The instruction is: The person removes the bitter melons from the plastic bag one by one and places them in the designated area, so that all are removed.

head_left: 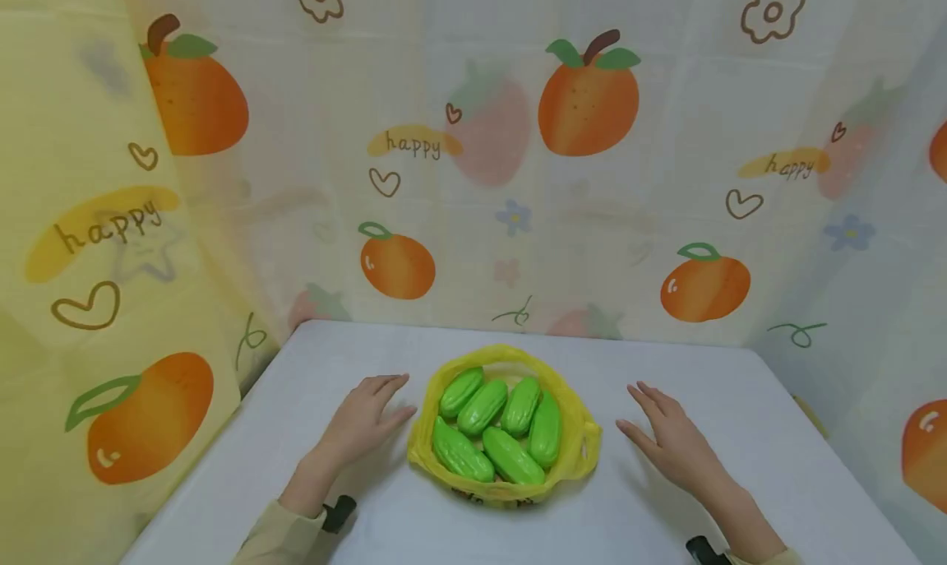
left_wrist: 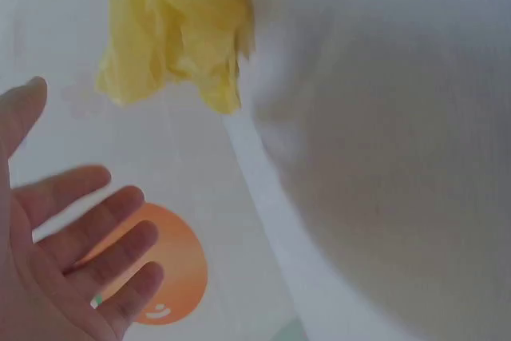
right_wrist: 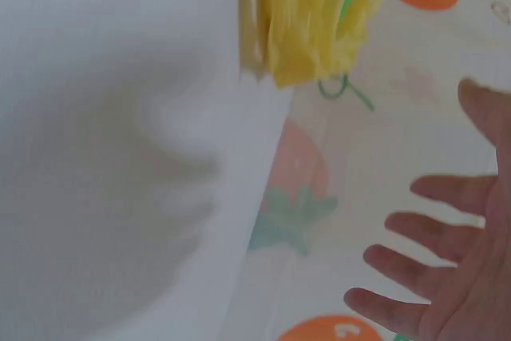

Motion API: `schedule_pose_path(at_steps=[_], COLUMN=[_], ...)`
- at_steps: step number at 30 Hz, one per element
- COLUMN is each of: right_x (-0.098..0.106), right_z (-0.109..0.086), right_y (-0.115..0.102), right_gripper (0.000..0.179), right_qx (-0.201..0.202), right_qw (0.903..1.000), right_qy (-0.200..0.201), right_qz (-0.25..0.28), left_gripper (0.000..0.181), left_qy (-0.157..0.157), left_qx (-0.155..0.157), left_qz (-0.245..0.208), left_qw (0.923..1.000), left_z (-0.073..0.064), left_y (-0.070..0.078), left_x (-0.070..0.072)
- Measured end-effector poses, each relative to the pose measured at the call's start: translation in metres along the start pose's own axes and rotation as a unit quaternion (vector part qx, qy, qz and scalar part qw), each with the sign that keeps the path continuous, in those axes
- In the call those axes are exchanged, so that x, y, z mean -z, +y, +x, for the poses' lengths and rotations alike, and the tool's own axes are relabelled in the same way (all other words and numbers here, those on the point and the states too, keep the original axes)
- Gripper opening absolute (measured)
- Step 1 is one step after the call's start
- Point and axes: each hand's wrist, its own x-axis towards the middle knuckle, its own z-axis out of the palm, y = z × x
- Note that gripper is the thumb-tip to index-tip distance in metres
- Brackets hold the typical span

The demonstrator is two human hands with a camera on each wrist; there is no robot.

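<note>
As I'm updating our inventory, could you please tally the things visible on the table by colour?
Green vegetables: 6
Yellow bag: 1
Total visible: 7

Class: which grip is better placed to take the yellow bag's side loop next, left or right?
Probably the right grip: it is open beside the loop; the left grip is across the bag from it.

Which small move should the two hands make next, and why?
Probably bring the left hand and right hand inward to the yellow plastic bag: both are open on opposite sides, apart from it, and six green cucumbers already lie inside.
</note>
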Motion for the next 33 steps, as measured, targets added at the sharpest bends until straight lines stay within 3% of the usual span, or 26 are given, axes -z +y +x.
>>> schedule_pose_path(at_steps=[3, 8, 11, 15, 17, 21, 33], right_x=[-0.004, -0.012, -0.018, -0.03, -0.036, -0.047, -0.058], right_z=[0.001, 0.007, 0.012, 0.016, 0.018, 0.022, 0.026], right_y=[-0.011, -0.034, -0.049, -0.063, -0.069, -0.074, -0.075], right_gripper=[0.06, 0.05, 0.049, 0.05, 0.051, 0.054, 0.061], right_qx=[-0.004, -0.016, -0.034, -0.074, -0.093, -0.12, -0.145], right_qw=[0.9991, 0.9924, 0.9873, 0.9805, 0.977, 0.9709, 0.9659], right_qy=[0.037, 0.082, 0.081, 0.051, 0.032, 0.007, -0.039], right_qz=[0.018, 0.091, 0.132, 0.175, 0.19, 0.207, 0.211], left_gripper=[0.058, 0.057, 0.056, 0.056, 0.055, 0.051, 0.047], left_qy=[-0.003, -0.008, -0.013, -0.035, -0.046, -0.055, -0.078], left_qx=[0.056, 0.137, 0.166, 0.199, 0.212, 0.219, 0.233], left_qz=[-0.068, -0.158, -0.192, -0.221, -0.229, -0.233, -0.239], left_qw=[0.9961, 0.9779, 0.9672, 0.9541, 0.949, 0.9459, 0.9395], left_z=[0.002, 0.005, 0.008, 0.008, 0.007, 0.007, 0.003], left_y=[0.008, 0.019, 0.021, 0.023, 0.023, 0.026, 0.028], left_x=[-0.003, -0.01, -0.013, -0.017, -0.02, -0.022, -0.021])
